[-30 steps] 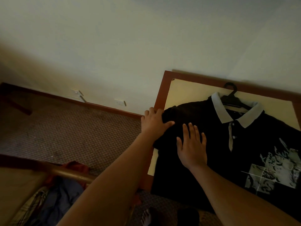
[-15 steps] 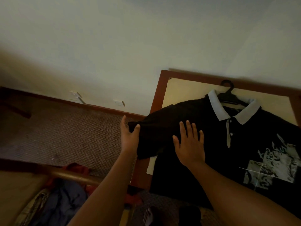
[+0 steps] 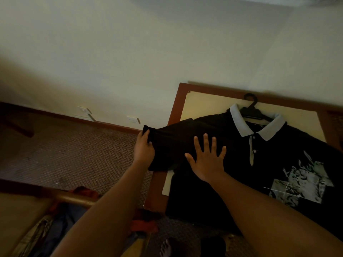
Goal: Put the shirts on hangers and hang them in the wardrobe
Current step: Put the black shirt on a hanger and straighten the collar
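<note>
On top of a small table [image 3: 174,108] w/ a red-brown wood rim and pale inset, a black polo shirt [image 3: 274,164] lies front-up. Its long axis runs collar-to-hem, from upper centre of the table down toward the lower right; grey collar [image 3: 239,123] points up toward the wall, hem end hangs over the near edge. Button placket runs straight down from the collar, white graphic print sits on the chest at right. Black plastic hanger [image 3: 254,111] is inside the neck, hook sticking out above the collar toward the table's far rim.

One sleeve [image 3: 167,138] is stretched out sideways, roughly perpendicular to the body axis, reaching past the table's left edge over the carpet. Left hand [image 3: 143,149] grips the sleeve's cuff end, fingers curled round the fabric, thumb on top. Right hand [image 3: 207,160] is flat, fingers spread and straight, pressing on the shirt near the shoulder/armpit area; it grasps nothing.

Lower left: pile of clothes [image 3: 55,225], red and blue, behind a wooden rail [image 3: 74,197].
</note>
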### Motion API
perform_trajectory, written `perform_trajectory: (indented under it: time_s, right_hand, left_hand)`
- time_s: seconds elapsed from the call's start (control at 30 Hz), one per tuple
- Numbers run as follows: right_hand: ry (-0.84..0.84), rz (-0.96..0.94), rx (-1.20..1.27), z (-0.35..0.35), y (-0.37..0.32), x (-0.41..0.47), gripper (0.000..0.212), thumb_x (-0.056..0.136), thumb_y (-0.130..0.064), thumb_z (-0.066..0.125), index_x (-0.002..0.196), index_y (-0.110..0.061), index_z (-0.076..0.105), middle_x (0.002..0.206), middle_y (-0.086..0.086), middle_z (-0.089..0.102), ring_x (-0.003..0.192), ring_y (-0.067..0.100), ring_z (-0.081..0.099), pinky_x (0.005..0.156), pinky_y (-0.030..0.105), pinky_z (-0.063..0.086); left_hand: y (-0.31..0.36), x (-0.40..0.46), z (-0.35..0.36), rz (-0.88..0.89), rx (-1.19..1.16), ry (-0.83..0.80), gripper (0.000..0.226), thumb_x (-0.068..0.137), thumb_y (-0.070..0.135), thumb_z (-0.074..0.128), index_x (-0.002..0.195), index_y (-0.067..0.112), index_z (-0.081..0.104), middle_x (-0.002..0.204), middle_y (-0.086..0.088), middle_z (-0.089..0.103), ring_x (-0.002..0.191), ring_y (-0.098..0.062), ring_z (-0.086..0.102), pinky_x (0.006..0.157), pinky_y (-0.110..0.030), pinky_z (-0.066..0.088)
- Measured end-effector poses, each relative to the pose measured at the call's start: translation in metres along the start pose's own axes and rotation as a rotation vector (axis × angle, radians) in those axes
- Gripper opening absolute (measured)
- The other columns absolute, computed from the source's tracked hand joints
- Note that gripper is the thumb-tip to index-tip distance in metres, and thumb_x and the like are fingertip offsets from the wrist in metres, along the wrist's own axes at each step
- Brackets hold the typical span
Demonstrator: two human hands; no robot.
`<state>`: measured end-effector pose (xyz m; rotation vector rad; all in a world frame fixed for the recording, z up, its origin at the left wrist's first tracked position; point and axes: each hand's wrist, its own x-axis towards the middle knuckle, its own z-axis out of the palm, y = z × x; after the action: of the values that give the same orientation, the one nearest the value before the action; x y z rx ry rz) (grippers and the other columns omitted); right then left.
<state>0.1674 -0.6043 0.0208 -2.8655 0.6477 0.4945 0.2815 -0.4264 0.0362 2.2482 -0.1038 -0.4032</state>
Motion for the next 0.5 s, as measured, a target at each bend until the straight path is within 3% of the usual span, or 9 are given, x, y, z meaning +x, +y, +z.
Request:
perform_trajectory:
  time_s: [0.07,0.13,0.23,0.33,0.43,0.5]
  right_hand:
    - [-0.050,-0.007,0.023,-0.005,0.001,0.002,0.077,0.091,-0.071,0.014,0.150,-0.032,-0.015,0.158,0.006,-0.023,0.144,0.034,-0.023,0.112,0.063,-0.007]
    - [-0.070,-0.032,0.060,-0.012,0.004,0.003,0.076,0.092,-0.070,0.016,0.152,-0.032,-0.011,0.160,0.005,-0.019,0.145,0.033,-0.020,0.113,0.060,-0.005]
    - [0.093,-0.063,0.123,-0.017,0.017,-0.003,0.069,0.095,-0.063,0.020,0.153,-0.029,0.003,0.162,0.004,-0.004,0.148,0.027,-0.008,0.117,0.055,0.003]
    - [0.141,-0.009,0.140,-0.018,0.042,-0.007,0.066,0.098,-0.057,0.021,0.154,-0.028,0.006,0.162,0.004,-0.005,0.148,0.027,-0.008,0.117,0.053,0.002]
    - [0.005,-0.016,0.177,-0.022,0.071,-0.006,0.063,0.100,-0.054,0.021,0.154,-0.026,0.009,0.162,0.005,-0.001,0.149,0.026,-0.004,0.119,0.052,0.006]
    - [0.113,-0.080,0.209,-0.025,0.086,-0.002,0.060,0.100,-0.051,0.022,0.153,-0.022,0.020,0.160,0.006,0.015,0.148,0.025,0.010,0.118,0.048,0.015]
  left_hand:
    - [0.001,-0.002,0.002,-0.050,0.034,-0.018,0.065,0.096,0.000,0.043,0.152,0.017,0.017,0.159,-0.005,0.010,0.144,-0.027,0.021,0.112,-0.036,0.027]
    - [0.005,-0.006,0.006,-0.038,0.263,0.003,0.063,0.098,0.013,0.045,0.152,0.021,0.014,0.160,-0.005,-0.002,0.146,-0.032,0.009,0.115,-0.046,0.022]
    - [0.024,-0.013,0.023,0.210,0.592,-0.015,0.058,0.100,0.032,0.037,0.152,0.027,0.011,0.161,-0.002,-0.006,0.147,-0.030,-0.003,0.117,-0.048,0.007]
    - [0.043,-0.012,0.048,0.378,0.708,-0.226,0.059,0.101,0.041,0.031,0.152,0.030,0.005,0.161,0.003,0.000,0.148,-0.024,0.001,0.117,-0.046,0.002]
    - [0.056,-0.006,0.065,0.255,0.744,-0.250,0.057,0.101,0.045,0.026,0.152,0.030,0.006,0.160,0.001,0.012,0.147,-0.028,0.009,0.116,-0.054,0.006]
    - [0.071,-0.006,0.076,0.185,0.769,-0.172,0.057,0.101,0.047,0.023,0.152,0.027,0.007,0.160,-0.003,0.013,0.147,-0.032,0.006,0.115,-0.057,0.004]
